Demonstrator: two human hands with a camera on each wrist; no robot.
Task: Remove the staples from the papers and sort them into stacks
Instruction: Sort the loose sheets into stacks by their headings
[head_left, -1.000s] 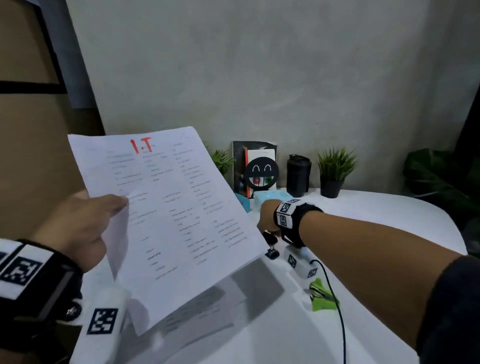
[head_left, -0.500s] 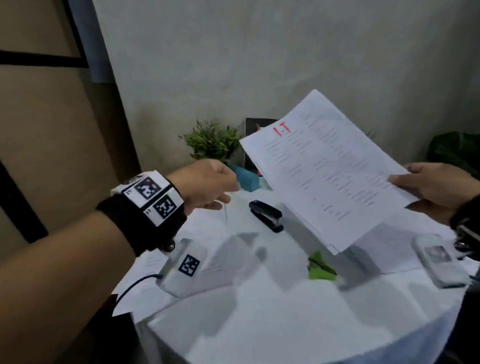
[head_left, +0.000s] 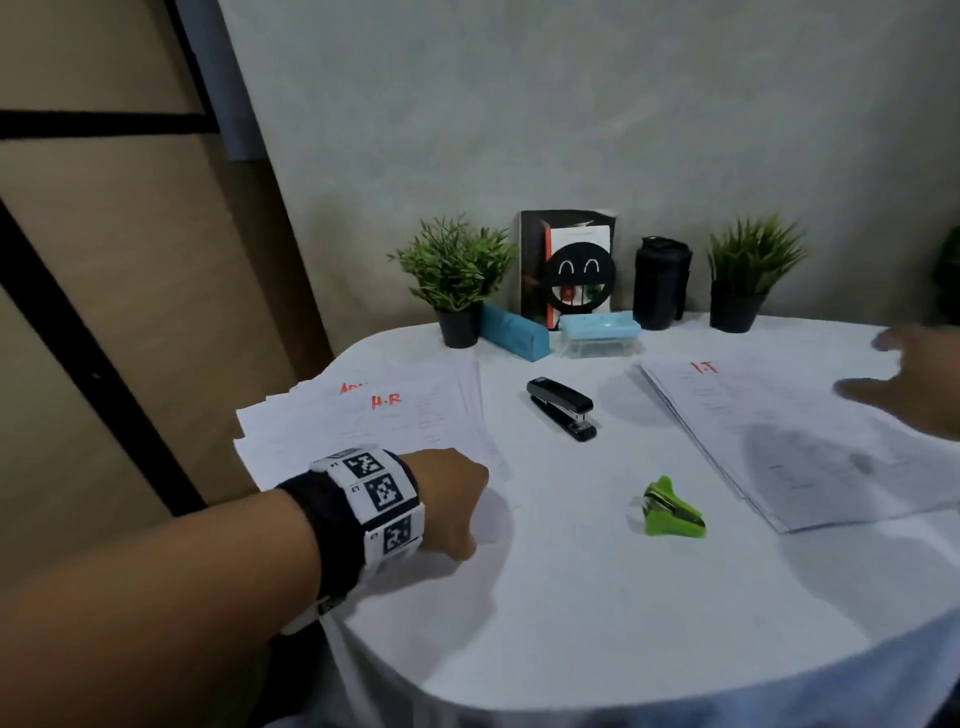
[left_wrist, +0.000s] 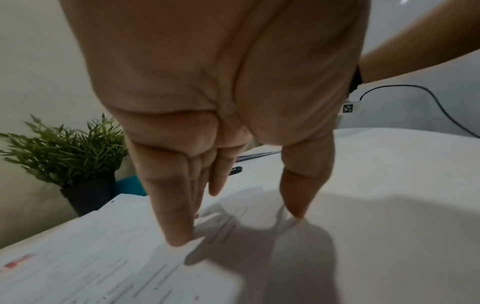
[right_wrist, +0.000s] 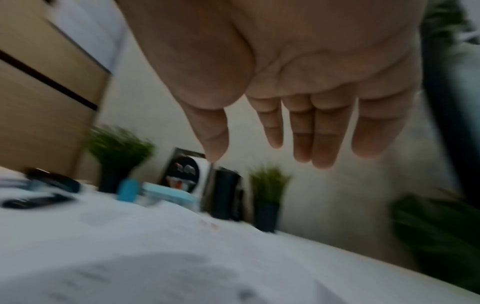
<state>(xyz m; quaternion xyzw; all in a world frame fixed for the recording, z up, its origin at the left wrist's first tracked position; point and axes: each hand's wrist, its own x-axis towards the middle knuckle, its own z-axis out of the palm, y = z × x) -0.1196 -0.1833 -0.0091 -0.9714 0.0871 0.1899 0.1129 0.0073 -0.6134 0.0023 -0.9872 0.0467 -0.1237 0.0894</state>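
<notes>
A paper stack marked "I.T" (head_left: 769, 431) lies on the right of the white table (head_left: 597, 613). My right hand (head_left: 904, 384) hovers just above it, fingers (right_wrist: 322, 144) straight and spread, holding nothing; the sheet (right_wrist: 182, 257) is blurred below it. On the left lies a stack marked "H.R" (head_left: 405, 415). My left hand (head_left: 465, 519) points down at that stack's near right corner. Its straight fingertips (left_wrist: 179, 236) touch the sheet (left_wrist: 103, 257) and the thumb touches the table. The green staple remover (head_left: 672, 512) lies between the stacks, untouched.
A black stapler (head_left: 561, 408) lies in the middle of the table. Along the back wall stand two potted plants (head_left: 457, 270), a blue case (head_left: 514, 332), a light blue box (head_left: 597, 330), a book stand and a black cup (head_left: 660, 283). The rounded table edge is near me.
The right hand has laid the I.T papers on the right stack and released them. The left hand dropped from mid-air to the corner of the H.R stack.
</notes>
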